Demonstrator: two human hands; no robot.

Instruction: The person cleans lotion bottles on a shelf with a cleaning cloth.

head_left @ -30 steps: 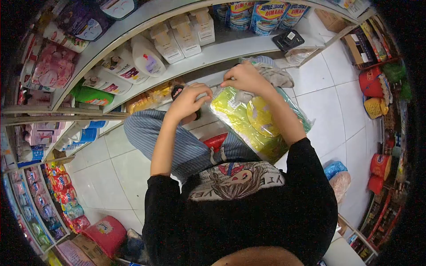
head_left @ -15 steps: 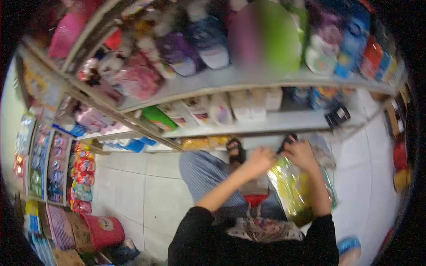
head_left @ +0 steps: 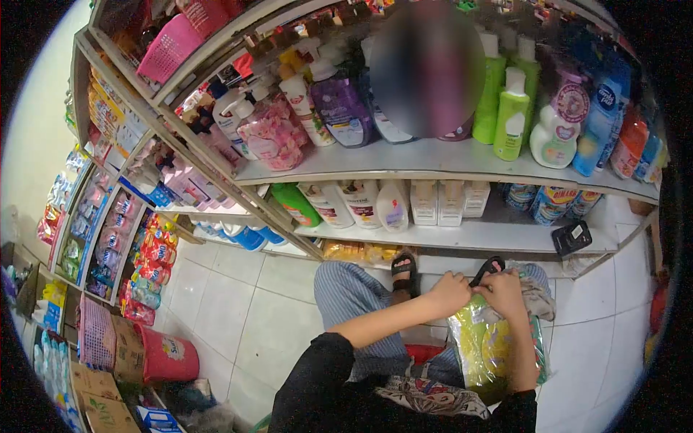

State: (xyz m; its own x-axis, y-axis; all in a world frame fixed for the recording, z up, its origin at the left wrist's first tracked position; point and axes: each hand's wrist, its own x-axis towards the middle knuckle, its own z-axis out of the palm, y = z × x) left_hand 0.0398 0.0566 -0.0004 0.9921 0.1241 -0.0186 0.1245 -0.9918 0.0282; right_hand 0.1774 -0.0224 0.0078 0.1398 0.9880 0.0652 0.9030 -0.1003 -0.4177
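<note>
A yellow-green package in clear plastic wrap (head_left: 480, 346) lies over my right leg, shiny and slightly creased. My left hand (head_left: 452, 294) is closed at its far edge, fingers bent in a pinch. Close beside it, my right hand (head_left: 503, 294) also pinches at that edge, thumb and forefinger pointing toward the left hand. The two sets of fingertips nearly meet above a black sandal. Exactly which part of the wrap is held is too small to make out. A greyish crumpled cloth or bag (head_left: 540, 299) sits just right of my right hand.
Ahead stands a shelf (head_left: 433, 155) with shampoo and soap bottles, including a lime-green bottle (head_left: 512, 115). A black box-like object (head_left: 572, 238) rests on the lower shelf. Detergent packs (head_left: 155, 249) hang at left, near a pink bucket (head_left: 170, 357) and cardboard boxes (head_left: 101, 404).
My hands have come closer together at the package's far edge; the left moved right. The head view has shifted and is sharper. The package remains on my leg.
</note>
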